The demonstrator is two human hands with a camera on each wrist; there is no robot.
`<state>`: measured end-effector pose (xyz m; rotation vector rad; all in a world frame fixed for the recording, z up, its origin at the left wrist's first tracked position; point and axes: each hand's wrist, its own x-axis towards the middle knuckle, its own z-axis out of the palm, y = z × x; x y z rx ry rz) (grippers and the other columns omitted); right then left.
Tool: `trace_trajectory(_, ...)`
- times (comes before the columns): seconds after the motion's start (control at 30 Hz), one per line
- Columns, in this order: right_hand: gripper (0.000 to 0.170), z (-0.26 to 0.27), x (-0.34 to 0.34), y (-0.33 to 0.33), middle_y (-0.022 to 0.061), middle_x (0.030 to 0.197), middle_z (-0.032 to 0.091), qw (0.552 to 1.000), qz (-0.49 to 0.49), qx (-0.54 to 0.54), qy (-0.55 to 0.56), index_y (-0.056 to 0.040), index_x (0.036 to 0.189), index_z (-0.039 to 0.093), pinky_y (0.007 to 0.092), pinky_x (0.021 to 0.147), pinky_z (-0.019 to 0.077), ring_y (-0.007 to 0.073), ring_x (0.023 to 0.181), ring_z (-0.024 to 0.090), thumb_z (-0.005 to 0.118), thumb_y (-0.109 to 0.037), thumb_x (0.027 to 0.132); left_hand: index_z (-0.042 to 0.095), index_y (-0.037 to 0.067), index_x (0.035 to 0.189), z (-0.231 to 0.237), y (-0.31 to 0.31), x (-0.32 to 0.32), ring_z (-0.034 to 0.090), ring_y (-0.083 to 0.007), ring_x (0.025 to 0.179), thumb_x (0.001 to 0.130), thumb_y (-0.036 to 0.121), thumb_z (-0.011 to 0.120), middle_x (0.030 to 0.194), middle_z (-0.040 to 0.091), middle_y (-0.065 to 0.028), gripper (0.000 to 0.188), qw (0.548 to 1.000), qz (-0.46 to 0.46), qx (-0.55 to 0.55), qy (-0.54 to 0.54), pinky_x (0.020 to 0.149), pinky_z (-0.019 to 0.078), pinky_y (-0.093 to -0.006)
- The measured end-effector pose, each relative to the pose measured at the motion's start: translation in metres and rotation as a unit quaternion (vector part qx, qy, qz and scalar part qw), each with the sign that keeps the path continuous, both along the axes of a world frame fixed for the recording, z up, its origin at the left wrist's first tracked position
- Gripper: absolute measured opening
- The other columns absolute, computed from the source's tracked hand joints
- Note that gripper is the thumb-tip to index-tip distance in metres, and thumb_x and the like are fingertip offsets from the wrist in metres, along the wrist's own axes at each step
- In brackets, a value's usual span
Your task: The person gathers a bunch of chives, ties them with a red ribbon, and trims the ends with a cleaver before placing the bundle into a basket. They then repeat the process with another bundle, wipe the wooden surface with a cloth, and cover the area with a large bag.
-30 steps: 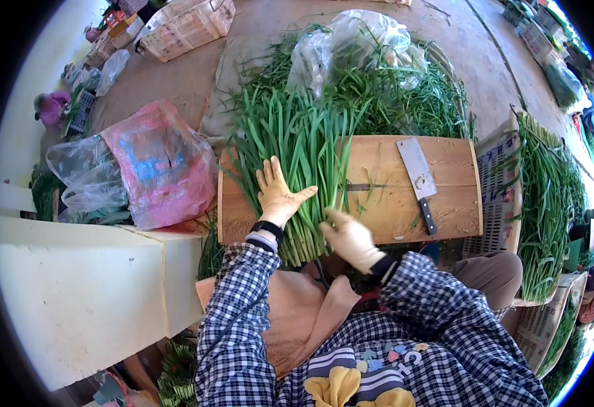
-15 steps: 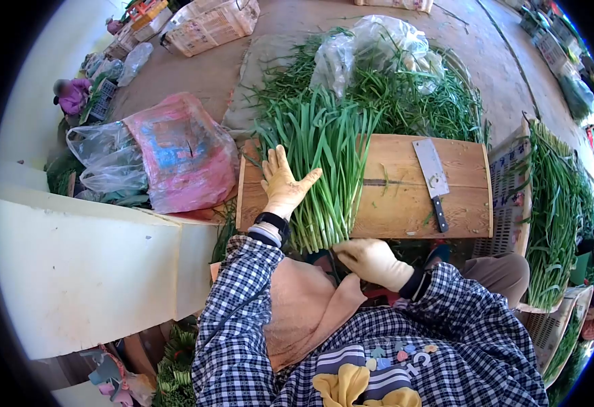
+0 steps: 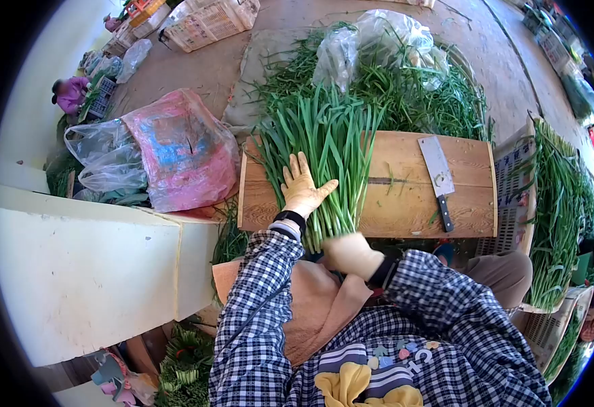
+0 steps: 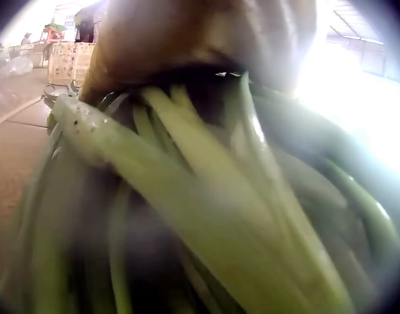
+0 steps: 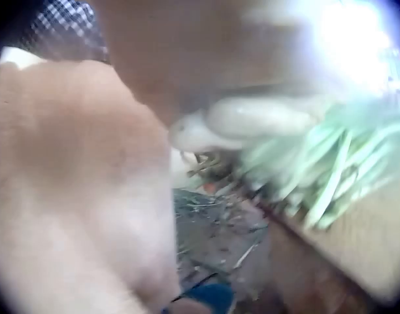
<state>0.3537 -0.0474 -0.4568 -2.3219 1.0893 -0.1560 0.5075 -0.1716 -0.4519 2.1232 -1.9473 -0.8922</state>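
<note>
Indoors, greens (image 3: 334,136) across a wooden board (image 3: 412,203).

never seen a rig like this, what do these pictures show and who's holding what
No machine here, just a person's two hands. The wide picture comes from a camera on the head, the two blurry close-ups from one on each wrist. A bunch of long green stalks lies across the wooden board, with a cleaver to its right. The left hand rests spread on the bunch. The right hand is at its near end, too blurred to tell its grip.
</note>
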Motion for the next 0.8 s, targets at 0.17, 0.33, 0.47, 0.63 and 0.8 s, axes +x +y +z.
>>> trace_trajectory(0.17, 0.031, -0.03, -0.029, 0.056, 0.0143, 0.087, 0.074, 0.943, 0.212, 0.173, 0.188, -0.0069, 0.084, 0.076, 0.0442, 0.069, 0.0577, 0.0332, 0.081, 0.072, 0.062, -0.034, 0.089, -0.003, 0.011, 0.163, 0.0, -0.001, -0.001, 0.001, -0.0454, 0.154, 0.077, 0.072, 0.072, 0.17, -0.001, -0.0182, 0.129, 1.0, 0.007, -0.004, 0.01, 0.121, 0.0101, -0.0619)
trace_trajectory(0.33, 0.036, -0.021, 0.023, 0.002, 0.0161, 0.098, 0.073, 0.988, 0.06, 0.142, 0.012, -0.0121, 0.122, 0.068, 0.0463, 0.077, 0.056, 0.036, 0.086, 0.07, 0.056, -0.036, 0.097, -0.001, 0.014, 0.163, 0.014, 0.003, -0.007, -0.002, -0.0435, 0.154, 0.076, 0.07, 0.074, 0.17, -0.003, -0.0156, 0.128, 0.999, 0.022, -0.033, -0.015, 0.119, 0.0079, -0.0664)
trace_trajectory(0.47, 0.029, -0.009, 0.007, 0.009, 0.0151, 0.099, 0.072, 0.968, 0.137, 0.21, -0.018, -0.0147, 0.114, 0.07, 0.0456, 0.082, 0.0551, 0.0372, 0.092, 0.069, 0.058, -0.034, 0.096, -0.001, 0.015, 0.163, 0.025, 0.013, 0.001, -0.003, -0.0436, 0.155, 0.077, 0.071, 0.073, 0.169, -0.003, -0.018, 0.127, 0.994, 0.081, -0.078, 0.003, 0.118, 0.0041, -0.0679)
trace_trajectory(0.63, 0.028, 0.03, -0.067, 0.004, 0.0177, 0.1, 0.071, 0.959, -0.167, 0.07, -0.22, -0.0094, 0.112, 0.068, 0.0432, 0.079, 0.0553, 0.0356, 0.092, 0.069, 0.06, -0.032, 0.098, -0.003, 0.004, 0.161, -0.005, 0.024, 0.033, -0.002, -0.0434, 0.154, 0.079, 0.081, 0.062, 0.167, -0.002, -0.0264, 0.13, 0.958, 0.268, -0.044, 0.092, 0.123, 0.0056, -0.0571)
trace_trajectory(0.8, 0.02, -0.038, -0.063, -0.037, 0.0148, 0.099, 0.07, 0.864, -0.389, 0.105, -0.301, -0.0048, 0.106, 0.067, 0.0394, 0.081, 0.0548, 0.0306, 0.088, 0.068, 0.06, -0.022, 0.098, -0.004, -0.006, 0.158, -0.028, 0.022, 0.024, 0.001, -0.0352, 0.156, 0.085, 0.076, 0.06, 0.168, 0.001, -0.0244, 0.128, 0.909, 0.289, 0.008, 0.298, 0.126, 0.008, -0.0424)
